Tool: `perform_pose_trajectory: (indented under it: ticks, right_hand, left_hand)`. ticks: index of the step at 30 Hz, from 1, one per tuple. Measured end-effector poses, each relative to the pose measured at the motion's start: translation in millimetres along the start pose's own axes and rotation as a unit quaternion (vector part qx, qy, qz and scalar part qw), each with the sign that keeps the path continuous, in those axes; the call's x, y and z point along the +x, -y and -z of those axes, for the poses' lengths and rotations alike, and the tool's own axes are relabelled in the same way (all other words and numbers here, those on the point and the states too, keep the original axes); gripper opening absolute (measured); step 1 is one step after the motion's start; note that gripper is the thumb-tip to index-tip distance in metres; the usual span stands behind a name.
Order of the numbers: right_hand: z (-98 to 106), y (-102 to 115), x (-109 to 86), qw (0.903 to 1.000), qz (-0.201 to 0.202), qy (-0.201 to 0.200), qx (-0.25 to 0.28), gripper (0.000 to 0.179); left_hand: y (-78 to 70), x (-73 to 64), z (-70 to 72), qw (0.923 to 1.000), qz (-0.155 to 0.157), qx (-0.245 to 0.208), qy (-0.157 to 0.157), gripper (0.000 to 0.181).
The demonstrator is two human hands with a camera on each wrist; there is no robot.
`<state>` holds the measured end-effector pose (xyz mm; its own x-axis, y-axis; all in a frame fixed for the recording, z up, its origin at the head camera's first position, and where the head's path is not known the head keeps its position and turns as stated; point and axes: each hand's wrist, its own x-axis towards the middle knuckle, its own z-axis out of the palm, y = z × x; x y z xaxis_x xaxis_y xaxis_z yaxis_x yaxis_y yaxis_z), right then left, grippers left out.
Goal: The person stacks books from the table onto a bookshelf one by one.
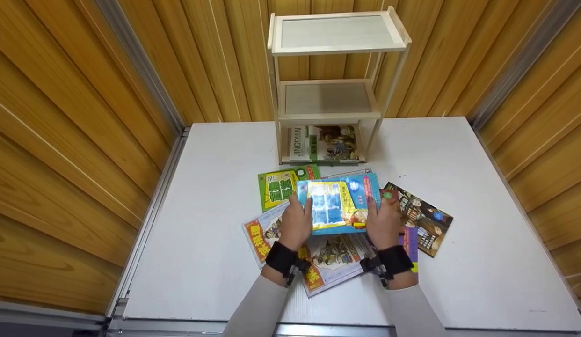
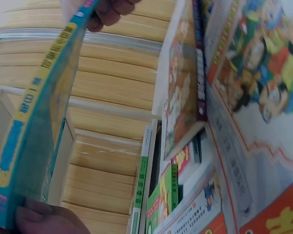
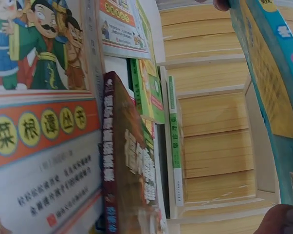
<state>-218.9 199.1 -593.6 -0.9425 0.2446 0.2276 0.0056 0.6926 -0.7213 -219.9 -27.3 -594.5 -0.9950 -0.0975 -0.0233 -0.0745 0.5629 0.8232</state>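
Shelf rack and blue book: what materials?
Shelf rack: probably wood, matte, judging by its pale, squared frame; greyer panels, material unclear. Blue book: likely printed paper or card, glossy finish, given the bright glare across its front.

The left hand [image 1: 296,220] and right hand [image 1: 384,223] both grip, set apart and roughly level. Each thumb [image 1: 308,214] lies on top, pointing away from the body, inward of its own curled fingers [image 2: 112,10]. Bodyward of the fingers come the wrists [image 1: 272,275], then forearms [image 1: 258,305] in pale grey sleeves, spreading apart.
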Motion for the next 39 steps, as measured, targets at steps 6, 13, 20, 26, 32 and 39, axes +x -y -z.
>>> perform_pose_trajectory:
  ticks: [6,13,20,26,32,39]
  right_hand:
    - [-11,-6,-3.9,0.9996,-0.018,0.020,0.012,0.045]
    - [-18,-8,-6.6,0.9993,-0.030,0.020,0.013,0.044]
    - [-17,-10,-7.4,0.9989,-0.038,0.026,0.007,0.043]
    - [-19,-13,-8.0,0.9990,-0.036,0.027,-0.004,0.044]
    - [-18,-11,-7.6,0.9985,-0.039,0.038,0.004,0.044]
    - [-16,-8,2.0,0.9993,-0.008,0.037,-0.008,0.044]
  left_hand:
    - [1.1,7.0,-1.5,0.9991,0.013,0.041,-0.008,0.055]
    - [2.3,8.8,-1.3,0.9968,0.045,0.066,0.001,0.049]
    - [2.6,8.3,-3.2,0.9955,0.046,0.082,0.003,0.050]
    - [4.2,7.7,-4.6,0.9947,0.047,0.091,-0.003,0.052]
    - [4.2,7.5,-2.8,0.9953,0.043,0.086,-0.002,0.051]
    - [-1.8,15.2,1.2,0.9959,0.025,0.087,0.005,0.053]
